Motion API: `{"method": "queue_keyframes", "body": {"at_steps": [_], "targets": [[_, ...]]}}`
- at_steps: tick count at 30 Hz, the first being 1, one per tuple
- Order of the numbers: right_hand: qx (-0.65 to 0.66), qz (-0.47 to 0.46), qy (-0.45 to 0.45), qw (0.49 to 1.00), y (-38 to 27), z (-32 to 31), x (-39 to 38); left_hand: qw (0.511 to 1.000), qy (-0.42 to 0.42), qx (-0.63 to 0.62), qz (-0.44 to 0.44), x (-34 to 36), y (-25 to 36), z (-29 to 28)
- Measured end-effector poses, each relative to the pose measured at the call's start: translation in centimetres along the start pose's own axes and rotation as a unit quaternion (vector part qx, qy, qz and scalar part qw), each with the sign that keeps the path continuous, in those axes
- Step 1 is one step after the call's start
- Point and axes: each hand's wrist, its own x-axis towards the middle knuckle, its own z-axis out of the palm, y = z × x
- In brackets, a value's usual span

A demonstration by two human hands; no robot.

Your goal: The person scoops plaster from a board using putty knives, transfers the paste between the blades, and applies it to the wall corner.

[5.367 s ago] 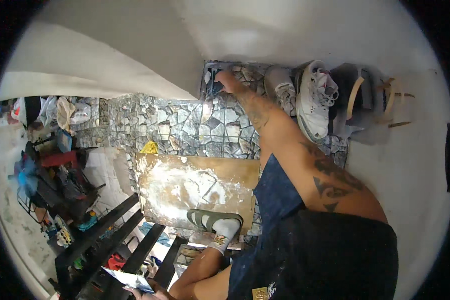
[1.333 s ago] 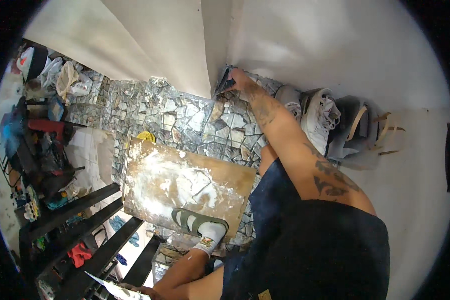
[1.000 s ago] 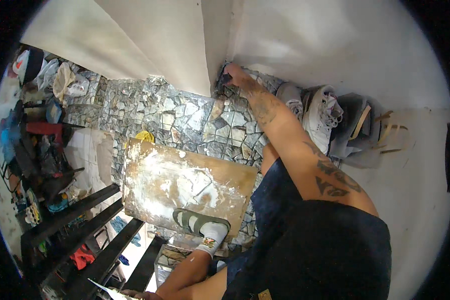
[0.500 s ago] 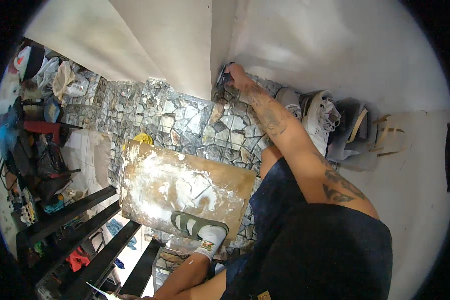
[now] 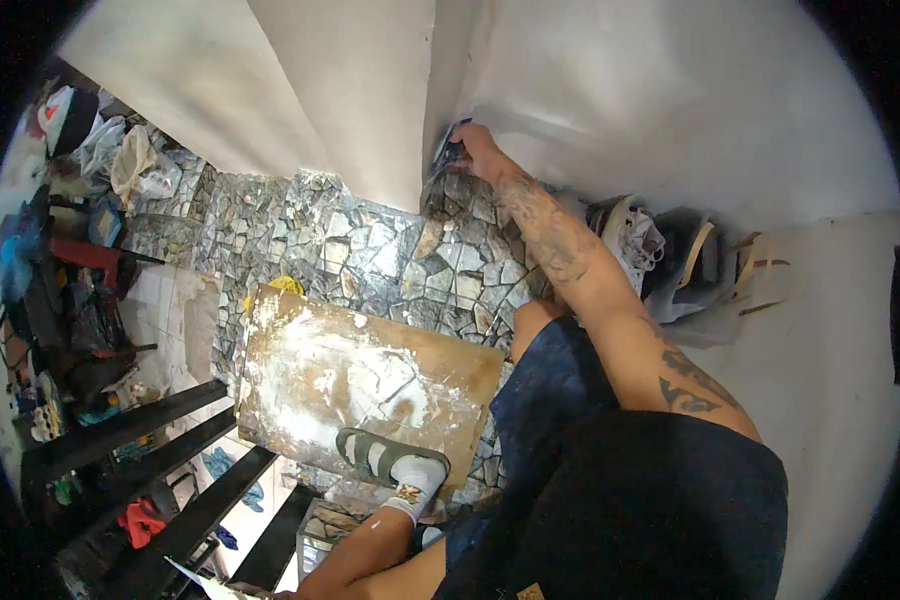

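Observation:
My right hand (image 5: 480, 152) reaches out to the low wall corner, just above the stone-patterned floor. Its fingers are closed around a small dark thing (image 5: 449, 150) pressed into that corner; what it is I cannot make out. At the bottom edge only a sliver of my left hand (image 5: 284, 596) shows. A thin, pointed, white-smeared flat piece (image 5: 206, 581) juts out beside it, apparently held in it. Under my sandalled foot (image 5: 395, 462) lies a brown board (image 5: 300, 345) spattered with white.
White shoes (image 5: 632, 245) and a dark bag with tan straps (image 5: 692, 265) stand along the right wall (image 5: 690, 110). Black railing bars (image 5: 170, 505) cross the lower left. A yellow thing (image 5: 288, 285) peeks out behind the board. Plastic bags (image 5: 135, 165) and clutter fill the far left.
My right hand stays at the corner with its fingers shifted slightly. The white-smeared piece by my left hand shows a little more. The view has moved slightly.

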Motion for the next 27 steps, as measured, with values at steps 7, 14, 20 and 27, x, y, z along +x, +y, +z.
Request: {"method": "queue_keyframes", "body": {"at_steps": [7,14,20,27], "targets": [[0.169,0.17,0.053,0.969,-9.7,-0.2,-2.4,0.984,-0.007,-0.138,-0.112,0.0,-0.7,0.3],[0.15,0.145,0.003,0.978,-12.9,-1.3,-2.5,0.961,0.01,-0.264,-0.084,-0.6,-2.3,0.8],[0.166,0.116,0.005,0.979,-16.9,-0.4,-3.7,0.679,0.051,-0.624,-0.384,1.3,1.6,-0.4],[0.164,0.071,0.013,0.984,-21.0,-2.2,-3.9,0.606,-0.052,-0.689,-0.394,-0.6,-4.9,1.2]]}}
